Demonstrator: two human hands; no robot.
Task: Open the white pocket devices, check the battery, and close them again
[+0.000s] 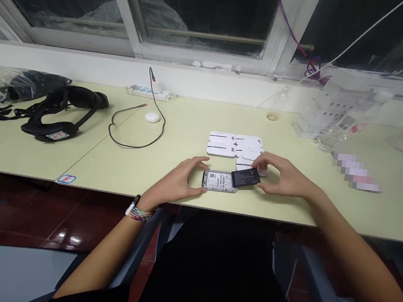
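A small silver device (219, 181) lies on the pale green table (170, 167) near its front edge, back open with a white label showing. My left hand (179, 180) grips its left end with thumb and fingers. My right hand (281, 175) holds a flat black battery (245, 177), tilted, its lower left edge resting at the device's right end. Just behind them lie several white rectangular covers (235, 146) side by side.
A black strap harness (61, 112) and a plastic bag (22, 82) sit at far left. A power strip (150, 93), black cable (136, 128) and white puck (152, 117) lie behind. White boxes (323, 117) and a bottle (352, 123) stand at right, under the window.
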